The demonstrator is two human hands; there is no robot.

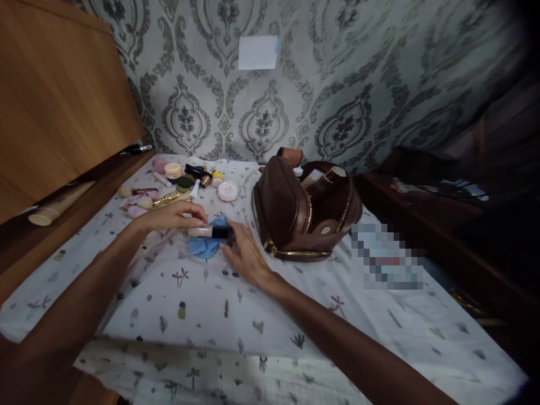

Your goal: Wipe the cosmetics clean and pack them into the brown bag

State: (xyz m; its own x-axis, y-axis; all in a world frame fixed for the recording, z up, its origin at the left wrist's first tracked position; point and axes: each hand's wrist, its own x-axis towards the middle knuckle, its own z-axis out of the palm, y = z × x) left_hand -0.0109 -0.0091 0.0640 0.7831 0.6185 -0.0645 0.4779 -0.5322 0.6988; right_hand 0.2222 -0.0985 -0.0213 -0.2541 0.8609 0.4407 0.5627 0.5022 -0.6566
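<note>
A small cosmetic tube point(200, 231) with a beige body and a black cap lies level over a crumpled blue cloth point(205, 247). Around the capped end are the fingers and thumb of my right hand point(248, 256), closed on the tube. My left hand point(177, 215) is at the beige end, its fingers bent and a little apart just above the tube; whether they touch it is hard to see. Part of the cloth is hidden beneath the tube and my right hand. Beyond my left hand lie several makeup items, among them a round white compact point(228, 191) and a gold tube point(166, 198).
To the right of my hands stands an unzipped brown bag point(280, 197) with items inside. A blurred-out item point(386, 256) lies farther right on the patterned tablecloth point(202, 306). Wooden furniture point(63, 101) borders the left side, and a wallpapered wall point(261, 112) the back.
</note>
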